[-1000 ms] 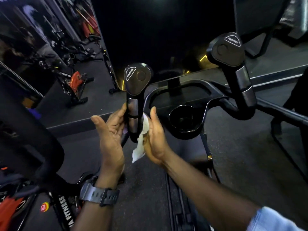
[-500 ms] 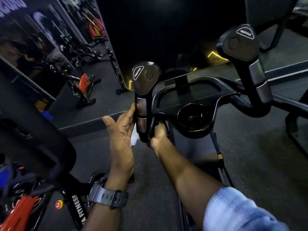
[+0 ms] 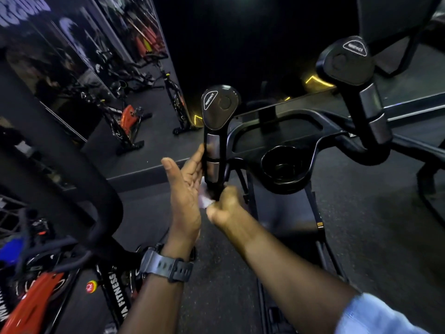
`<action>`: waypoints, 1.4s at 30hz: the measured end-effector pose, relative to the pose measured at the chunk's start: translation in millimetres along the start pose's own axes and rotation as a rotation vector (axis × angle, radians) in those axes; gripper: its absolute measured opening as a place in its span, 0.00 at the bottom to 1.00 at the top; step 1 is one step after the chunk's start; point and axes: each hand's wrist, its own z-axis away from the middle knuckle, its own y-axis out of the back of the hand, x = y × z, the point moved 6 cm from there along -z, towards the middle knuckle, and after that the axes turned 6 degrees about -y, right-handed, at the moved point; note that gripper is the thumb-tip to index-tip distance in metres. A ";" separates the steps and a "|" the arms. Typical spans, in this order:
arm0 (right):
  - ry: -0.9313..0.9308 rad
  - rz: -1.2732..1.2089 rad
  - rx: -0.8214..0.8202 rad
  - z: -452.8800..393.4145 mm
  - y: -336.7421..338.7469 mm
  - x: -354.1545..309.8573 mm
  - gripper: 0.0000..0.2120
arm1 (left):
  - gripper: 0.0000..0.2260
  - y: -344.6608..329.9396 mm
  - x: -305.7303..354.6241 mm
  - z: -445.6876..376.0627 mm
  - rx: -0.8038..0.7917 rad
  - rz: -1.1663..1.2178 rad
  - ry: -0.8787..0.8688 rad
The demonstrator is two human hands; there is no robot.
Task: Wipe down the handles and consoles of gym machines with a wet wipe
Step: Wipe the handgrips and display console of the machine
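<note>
Right now the wipe [image 3: 205,201] sits bunched at the base of the left handle [image 3: 213,155], clenched in my right hand [image 3: 225,207]. My left hand [image 3: 185,186] is open, fingers laid flat on the handle's outer side. I judge this as the handle wipe at its bottom end; next I need a stroke up to the paddle top [image 3: 219,107]. Free space lies left and above; the cup holder [image 3: 284,168] and frame crowd the right. The far handle [image 3: 368,109] stands well apart.
</note>
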 end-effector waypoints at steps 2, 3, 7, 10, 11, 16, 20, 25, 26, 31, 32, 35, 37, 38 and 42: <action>0.149 0.159 0.002 6.9 8.1 3.5 0.16 | 0.40 -0.1 -0.9 0.6 0.005 -0.003 0.004; 0.239 0.309 0.037 13.6 11.4 3.3 0.15 | 0.40 0.1 -1.5 0.6 0.009 -0.005 0.004; 0.722 0.816 -0.039 23.4 10.0 -19.7 0.31 | 0.45 -0.6 -3.7 1.2 0.000 -0.005 -0.014; 0.951 1.232 -0.172 17.6 -6.1 -46.8 0.45 | 0.47 -2.5 -2.7 2.4 -0.012 0.004 -0.025; 1.049 1.348 -0.168 16.9 -14.1 -59.8 0.40 | 0.48 -3.2 -2.6 2.8 -0.014 0.002 -0.024; 1.360 2.184 0.125 -12.9 -81.5 -108.2 0.28 | 0.48 -4.6 -3.3 1.2 -0.018 0.005 -0.035; 0.926 2.504 -0.146 -38.3 -84.6 -100.7 0.23 | 0.51 -3.5 -6.0 -3.8 -0.006 0.011 -0.042; 1.133 2.811 -0.339 -11.9 -82.2 -127.7 0.26 | 0.37 -5.7 -14.2 -12.1 0.037 -0.004 -0.043; 1.110 2.806 -0.192 -16.5 -87.4 -143.0 0.32 | 0.35 -8.7 -14.9 -12.7 0.036 -0.013 -0.036; 0.994 2.839 -0.096 -21.1 -92.9 -124.5 0.44 | 0.41 -14.8 -16.7 -8.4 0.066 -0.104 -0.126; 1.035 2.879 -0.234 -14.6 -82.6 -120.7 0.43 | 0.42 -16.6 -15.7 -5.1 0.090 -0.190 -0.180; 1.045 2.873 -0.349 5.6 -65.8 -156.4 0.45 | 0.44 -25.7 -13.3 11.4 0.195 -0.465 -0.301; 1.020 2.895 -0.075 -2.4 -75.1 -189.3 0.49 | 0.44 -33.7 -14.7 20.4 0.236 -0.579 -0.365; 0.993 2.899 0.004 -5.0 -80.0 -191.1 0.52 | 0.44 -37.7 -17.1 22.7 0.236 -0.621 -0.394; 0.972 2.866 -0.165 -2.1 -71.7 -151.5 0.56 | 0.42 -47.1 -24.8 23.6 0.257 -0.702 -0.441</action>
